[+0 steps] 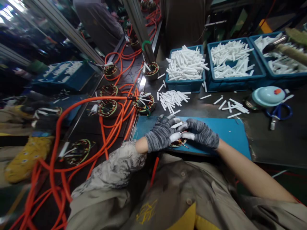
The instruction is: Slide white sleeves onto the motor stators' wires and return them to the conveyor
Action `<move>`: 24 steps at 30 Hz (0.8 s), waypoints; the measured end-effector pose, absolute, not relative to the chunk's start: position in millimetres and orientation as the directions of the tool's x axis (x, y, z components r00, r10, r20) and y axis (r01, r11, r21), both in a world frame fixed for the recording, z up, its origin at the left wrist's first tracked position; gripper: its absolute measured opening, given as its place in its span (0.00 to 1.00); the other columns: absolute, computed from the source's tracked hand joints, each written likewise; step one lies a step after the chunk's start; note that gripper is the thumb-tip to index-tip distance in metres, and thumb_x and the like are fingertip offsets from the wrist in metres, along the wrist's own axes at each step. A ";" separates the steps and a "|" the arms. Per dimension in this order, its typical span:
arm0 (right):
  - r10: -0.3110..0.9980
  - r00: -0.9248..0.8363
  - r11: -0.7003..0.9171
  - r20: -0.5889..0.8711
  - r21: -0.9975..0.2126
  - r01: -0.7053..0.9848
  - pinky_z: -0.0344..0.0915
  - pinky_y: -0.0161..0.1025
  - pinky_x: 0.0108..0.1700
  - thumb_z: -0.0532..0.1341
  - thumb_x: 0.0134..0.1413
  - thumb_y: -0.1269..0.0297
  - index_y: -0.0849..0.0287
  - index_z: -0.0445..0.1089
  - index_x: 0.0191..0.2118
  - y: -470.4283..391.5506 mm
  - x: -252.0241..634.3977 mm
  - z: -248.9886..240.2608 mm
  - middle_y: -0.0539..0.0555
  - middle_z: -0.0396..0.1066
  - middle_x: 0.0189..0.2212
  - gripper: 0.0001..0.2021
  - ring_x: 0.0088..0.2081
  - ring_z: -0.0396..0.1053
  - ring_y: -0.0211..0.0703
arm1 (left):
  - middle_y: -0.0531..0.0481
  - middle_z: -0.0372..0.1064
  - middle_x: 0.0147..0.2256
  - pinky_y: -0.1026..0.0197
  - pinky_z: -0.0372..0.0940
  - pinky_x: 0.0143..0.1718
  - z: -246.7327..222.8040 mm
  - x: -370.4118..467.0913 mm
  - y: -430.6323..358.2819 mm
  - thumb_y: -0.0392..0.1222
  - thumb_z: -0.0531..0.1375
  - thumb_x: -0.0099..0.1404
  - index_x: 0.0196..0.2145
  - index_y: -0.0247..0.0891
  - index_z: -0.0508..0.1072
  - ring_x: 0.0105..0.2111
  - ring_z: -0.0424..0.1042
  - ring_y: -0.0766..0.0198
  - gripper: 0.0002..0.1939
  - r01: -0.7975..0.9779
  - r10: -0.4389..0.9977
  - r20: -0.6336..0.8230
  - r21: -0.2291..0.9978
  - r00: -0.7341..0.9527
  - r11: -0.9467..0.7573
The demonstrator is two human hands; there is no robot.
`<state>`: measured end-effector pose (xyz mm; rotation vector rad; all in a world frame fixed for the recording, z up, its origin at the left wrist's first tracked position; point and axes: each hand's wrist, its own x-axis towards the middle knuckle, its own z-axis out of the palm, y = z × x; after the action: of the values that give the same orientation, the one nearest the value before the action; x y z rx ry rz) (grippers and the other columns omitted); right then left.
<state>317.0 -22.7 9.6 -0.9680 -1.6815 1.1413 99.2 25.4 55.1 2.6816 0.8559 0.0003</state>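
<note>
Both hands wear grey knit gloves with white fingertips and meet over a wire-wound stator (177,143) on the blue mat (230,134), close in front of the person's body. The left hand (159,134) comes in from a camouflage sleeve (112,166), back upward, its fingers partly bent and reaching across the top of the stator; a short white tube (177,125) lies at its fingertips. The right hand (202,133), at the end of a bare forearm, arches with knuckles raised, thumb and fingers half curled toward the same spot – whether either hand pinches a wire or the tube, I cannot tell. Beyond the mat stand three blue bins of white tubes: the left bin (185,87) is heaped above its rim, the middle bin (236,83) has a hollow in its pile that shows blue, and the right bin (287,76) has a wooden-handled tool (292,54) across it. Loose tubes (171,99) lie in front of the left bin, with a smaller scatter (233,106) before the middle one. To the right sit a container with a pale blue lid (270,95) and, just beside it, blue-handled scissors (287,111). On the left, more stators (107,108) rest among orange cables (105,140), and another blue bin (69,81) holds white tubes.
</note>
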 end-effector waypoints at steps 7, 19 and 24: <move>0.980 -0.154 0.140 0.128 -0.987 0.073 0.69 0.52 0.57 0.65 0.60 0.52 0.52 0.73 0.47 -32.2 334.0 4.6 0.54 0.77 0.46 0.14 0.49 0.73 0.49 | 0.42 0.63 0.65 0.39 0.50 0.69 69.4 147.5 24.2 0.52 0.60 0.67 0.52 0.39 0.79 0.67 0.57 0.43 0.21 0.606 0.572 -0.215 0.153 0.791 -0.780; 0.995 -0.094 0.041 0.044 -0.999 -0.030 0.65 0.52 0.61 0.67 0.56 0.49 0.54 0.73 0.50 -22.2 335.1 1.3 0.54 0.78 0.48 0.20 0.53 0.72 0.51 | 0.38 0.66 0.62 0.55 0.60 0.64 55.5 156.7 59.9 0.44 0.60 0.69 0.45 0.31 0.79 0.61 0.67 0.52 0.14 0.590 0.623 -0.106 0.476 0.775 -0.652; 0.998 0.067 0.006 0.011 -0.997 0.072 0.70 0.48 0.51 0.62 0.61 0.46 0.52 0.74 0.51 -54.8 332.4 1.1 0.53 0.79 0.40 0.19 0.42 0.75 0.48 | 0.41 0.72 0.55 0.54 0.64 0.61 73.4 122.3 34.5 0.51 0.58 0.71 0.59 0.33 0.69 0.55 0.72 0.55 0.25 0.650 0.817 0.098 0.556 0.569 -0.519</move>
<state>332.4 -54.8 1.1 -1.2866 -1.2152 1.1178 122.3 34.5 73.4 2.3395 1.1777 0.4837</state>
